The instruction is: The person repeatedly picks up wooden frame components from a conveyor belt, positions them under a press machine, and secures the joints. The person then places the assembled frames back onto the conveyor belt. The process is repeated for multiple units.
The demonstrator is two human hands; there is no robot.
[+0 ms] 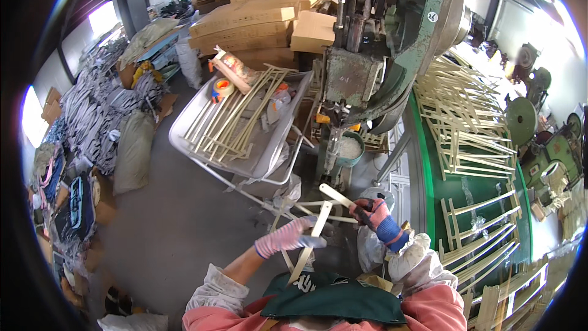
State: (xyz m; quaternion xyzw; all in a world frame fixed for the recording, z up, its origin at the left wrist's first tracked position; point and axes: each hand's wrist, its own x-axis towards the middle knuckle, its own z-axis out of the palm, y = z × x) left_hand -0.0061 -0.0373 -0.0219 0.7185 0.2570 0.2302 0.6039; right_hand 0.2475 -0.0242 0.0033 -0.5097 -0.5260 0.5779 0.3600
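My left hand point(286, 239), in a pale pink glove with grey fingertips, holds a cream metal bar point(318, 224) between its thumb and fingers. The bar slants down toward my dark green apron point(334, 299); other thin cream bars cross behind it, and I cannot make out how they join. My right hand point(375, 216), in a red and blue glove with dark stains, grips a short flat cream bar point(335, 194) pointing up and left. Just beyond both hands stands the lower part of a green press machine point(355, 79).
A white tub cart point(177, 138) at left carries cream frames point(229, 125) and a tape roll point(223, 89). To the right, a green table point(438, 190) bears stacked frames point(465, 122). A green bucket point(350, 149) hangs by the press. Cartons point(245, 30) and grey cloth heaps point(101, 107) stand farther back.
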